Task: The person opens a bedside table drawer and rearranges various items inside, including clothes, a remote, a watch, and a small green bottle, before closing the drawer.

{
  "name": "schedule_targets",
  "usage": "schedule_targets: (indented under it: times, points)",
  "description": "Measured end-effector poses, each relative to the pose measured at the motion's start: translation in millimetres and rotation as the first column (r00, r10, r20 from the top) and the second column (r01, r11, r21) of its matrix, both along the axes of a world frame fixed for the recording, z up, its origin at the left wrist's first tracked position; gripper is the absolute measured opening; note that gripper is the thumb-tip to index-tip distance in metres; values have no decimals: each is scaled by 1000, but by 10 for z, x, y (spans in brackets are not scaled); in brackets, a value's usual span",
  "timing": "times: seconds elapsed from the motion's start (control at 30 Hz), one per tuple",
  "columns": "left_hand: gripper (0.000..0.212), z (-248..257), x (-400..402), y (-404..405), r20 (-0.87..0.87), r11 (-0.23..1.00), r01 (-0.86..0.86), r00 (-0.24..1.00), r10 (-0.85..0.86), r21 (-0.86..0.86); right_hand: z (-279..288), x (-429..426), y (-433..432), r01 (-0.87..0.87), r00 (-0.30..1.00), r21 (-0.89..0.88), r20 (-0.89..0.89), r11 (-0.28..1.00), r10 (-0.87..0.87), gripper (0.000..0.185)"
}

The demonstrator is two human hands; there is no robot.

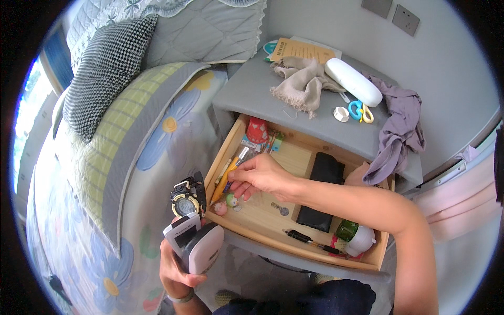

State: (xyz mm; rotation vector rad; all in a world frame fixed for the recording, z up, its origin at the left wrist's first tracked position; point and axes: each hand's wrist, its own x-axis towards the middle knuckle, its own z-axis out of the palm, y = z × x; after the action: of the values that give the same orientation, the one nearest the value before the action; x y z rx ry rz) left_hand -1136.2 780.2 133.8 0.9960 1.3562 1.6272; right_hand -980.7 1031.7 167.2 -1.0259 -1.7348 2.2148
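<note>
My left hand (pixel 177 260), in front of the bed's edge, holds a digital sports watch (pixel 186 201), a small white device with a dark screen (pixel 185 232) and a rounded white and black device (pixel 204 249). My right hand (pixel 252 177) reaches into the open wooden drawer (pixel 295 250), its fingertips at a yellow pen-like tool (pixel 225 179) along the left side. Whether they grip it I cannot tell. Near those fingers lie small round figures (pixel 232 200). A red patterned item (pixel 257 130) sits at the drawer's back left, a black pouch (pixel 321 189) farther right.
A bottle with a green part (pixel 347 230) and black pens (pixel 311 241) lie in the drawer. On the nightstand (pixel 252 86) are a beige cloth (pixel 303 84), a white glasses case (pixel 353 82), scissors (pixel 355 110) and a mauve cloth (pixel 399 118). The bed (pixel 153 204) stands left.
</note>
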Motion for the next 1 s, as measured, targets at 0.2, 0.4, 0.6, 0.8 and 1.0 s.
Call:
schedule_targets:
  times: [0.2, 0.4, 0.6, 0.8, 1.0]
  points:
    - [123, 4, 32, 33, 25, 999, 8, 1000, -9, 50, 259, 356, 104, -145, 989, 133, -4, 980, 147, 33]
    - [123, 33, 74, -11, 4, 998, -55, 998, 55, 16, 641, 1133, 379, -666, 744, 663, 551, 342, 379, 34]
    - [127, 180, 163, 14, -11, 991, -104, 995, 103, -86, 513, 1440, 239, -744, 645, 668, 703, 32, 299, 57]
    - [116, 175, 172, 57, 68, 991, -128, 989, 131, -45, 610, 1408, 236, -624, 706, 765, 639, -157, 305, 44]
    - [109, 266, 225, 77, 118, 987, -148, 981, 154, -59, 991, 1412, -193, 135, 991, 808, -96, 573, -97, 53]
